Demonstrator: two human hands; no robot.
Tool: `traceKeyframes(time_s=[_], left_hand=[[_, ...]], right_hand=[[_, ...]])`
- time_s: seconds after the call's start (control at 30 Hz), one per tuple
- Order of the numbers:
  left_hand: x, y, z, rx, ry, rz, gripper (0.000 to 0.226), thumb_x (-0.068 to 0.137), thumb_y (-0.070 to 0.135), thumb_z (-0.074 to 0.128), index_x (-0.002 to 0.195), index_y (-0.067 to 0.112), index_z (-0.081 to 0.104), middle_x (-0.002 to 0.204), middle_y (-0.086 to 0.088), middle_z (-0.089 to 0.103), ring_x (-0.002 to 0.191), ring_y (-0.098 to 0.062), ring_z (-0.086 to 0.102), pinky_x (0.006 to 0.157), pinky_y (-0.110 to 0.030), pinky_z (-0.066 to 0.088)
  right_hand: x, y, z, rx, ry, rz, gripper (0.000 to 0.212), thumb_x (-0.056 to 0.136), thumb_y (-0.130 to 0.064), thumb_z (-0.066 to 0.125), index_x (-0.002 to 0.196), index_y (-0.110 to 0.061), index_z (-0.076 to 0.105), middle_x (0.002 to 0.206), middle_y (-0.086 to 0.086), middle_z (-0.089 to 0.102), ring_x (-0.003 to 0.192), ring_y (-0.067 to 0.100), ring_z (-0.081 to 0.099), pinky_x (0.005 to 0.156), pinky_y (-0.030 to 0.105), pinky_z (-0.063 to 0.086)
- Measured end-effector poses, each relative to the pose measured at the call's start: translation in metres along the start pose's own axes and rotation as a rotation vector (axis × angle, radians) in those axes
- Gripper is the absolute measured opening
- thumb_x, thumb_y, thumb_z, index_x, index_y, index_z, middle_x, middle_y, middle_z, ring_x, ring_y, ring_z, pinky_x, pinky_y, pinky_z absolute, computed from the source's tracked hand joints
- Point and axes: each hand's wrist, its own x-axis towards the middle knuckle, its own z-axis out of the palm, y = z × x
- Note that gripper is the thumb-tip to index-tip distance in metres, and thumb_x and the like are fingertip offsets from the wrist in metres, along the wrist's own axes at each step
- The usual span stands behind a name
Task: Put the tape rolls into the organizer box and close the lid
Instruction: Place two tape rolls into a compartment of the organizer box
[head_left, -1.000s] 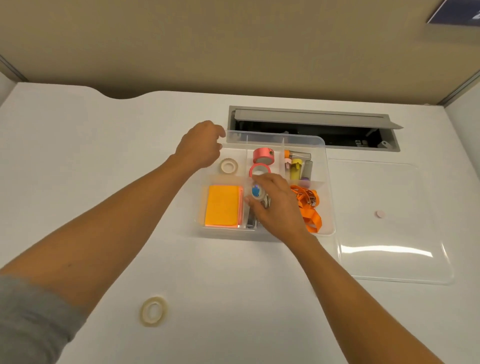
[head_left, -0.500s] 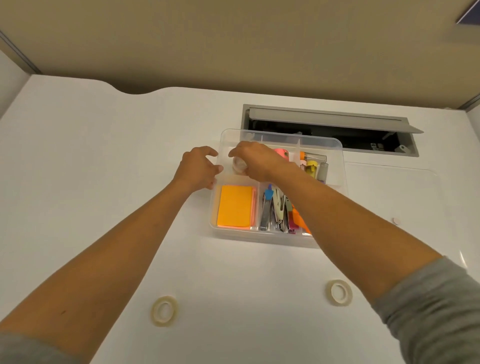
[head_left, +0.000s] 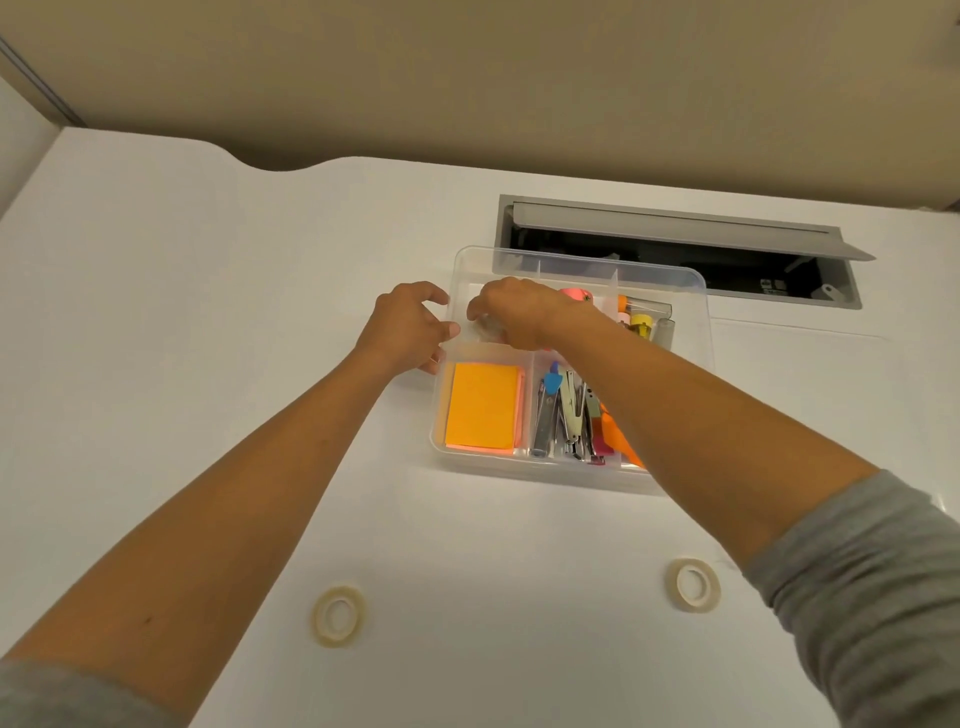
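Tape first: two pale rolls lie flat on the desk (head_left: 156, 312) nearest the person, one (head_left: 337, 616) under the left forearm, one (head_left: 693, 584) under the right, well short of the box (head_left: 696, 291). Farther off, the right hand (head_left: 511, 312) curls into the back-left compartment, apparently pinching a clear roll; the left hand's (head_left: 408, 327) fingers (head_left: 439, 299) rest loosely against the box wall.

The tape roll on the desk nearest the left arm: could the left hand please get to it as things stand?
Probably yes. That tape roll lies flat on open desk with nothing around it. The left hand is up at the organizer box wall, so it would have to draw back first.
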Motion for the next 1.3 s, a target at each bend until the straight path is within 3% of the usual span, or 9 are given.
traceKeyframes(time_s=[0.13, 0.4, 0.57, 0.83, 1.07, 1.3], left_hand=[[0.000, 0.000, 0.000, 0.004, 0.002, 0.001, 0.044, 0.084, 0.013, 0.071, 0.126, 0.013, 0.056, 0.086, -0.013, 0.071, 0.065, -0.024, 0.070, 0.067, -0.039, 0.062], [0.002, -0.001, 0.001, 0.034, 0.009, 0.008, 0.044, 0.085, 0.015, 0.070, 0.126, 0.014, 0.056, 0.088, -0.014, 0.072, 0.064, -0.024, 0.070, 0.066, -0.035, 0.061], [0.004, -0.003, 0.002, 0.035, 0.015, 0.015, 0.043, 0.084, 0.015, 0.071, 0.125, 0.014, 0.056, 0.085, -0.012, 0.072, 0.061, -0.022, 0.069, 0.060, -0.031, 0.060], [0.004, -0.003, 0.003, 0.034, 0.026, 0.016, 0.043, 0.084, 0.015, 0.071, 0.125, 0.014, 0.056, 0.088, -0.013, 0.072, 0.062, -0.022, 0.069, 0.061, -0.031, 0.060], [0.004, -0.003, 0.004, 0.043, 0.024, 0.015, 0.044, 0.085, 0.014, 0.071, 0.126, 0.013, 0.056, 0.089, -0.014, 0.072, 0.063, -0.023, 0.070, 0.065, -0.034, 0.061], [0.001, -0.001, 0.001, 0.073, 0.032, 0.024, 0.047, 0.084, 0.018, 0.071, 0.127, 0.012, 0.054, 0.096, -0.016, 0.071, 0.066, -0.023, 0.069, 0.059, -0.033, 0.060]], right_hand=[[0.003, -0.001, -0.003, -0.027, -0.024, -0.015, 0.030, 0.091, -0.014, 0.057, 0.121, -0.015, 0.060, 0.115, 0.012, 0.060, 0.098, 0.028, 0.055, 0.085, 0.037, 0.048], [0.010, 0.000, -0.002, -0.071, -0.042, -0.026, 0.027, 0.089, -0.014, 0.061, 0.116, -0.013, 0.061, 0.107, 0.010, 0.062, 0.089, 0.023, 0.054, 0.076, 0.029, 0.044], [0.010, 0.002, 0.000, -0.073, -0.043, -0.039, 0.026, 0.090, -0.014, 0.059, 0.115, -0.013, 0.061, 0.106, 0.011, 0.062, 0.088, 0.025, 0.055, 0.077, 0.033, 0.048], [0.005, 0.005, 0.000, -0.038, -0.098, -0.055, 0.037, 0.088, -0.012, 0.063, 0.125, -0.016, 0.056, 0.118, 0.010, 0.060, 0.101, 0.028, 0.055, 0.089, 0.035, 0.046], [0.002, 0.003, 0.000, -0.041, -0.105, -0.048, 0.039, 0.094, -0.015, 0.054, 0.133, -0.019, 0.050, 0.127, 0.010, 0.057, 0.110, 0.029, 0.053, 0.096, 0.038, 0.044], [-0.022, -0.003, -0.023, -0.022, 0.038, 0.026, 0.070, 0.082, -0.003, 0.068, 0.143, -0.020, 0.037, 0.141, 0.010, 0.046, 0.126, 0.031, 0.044, 0.100, 0.040, 0.038]])
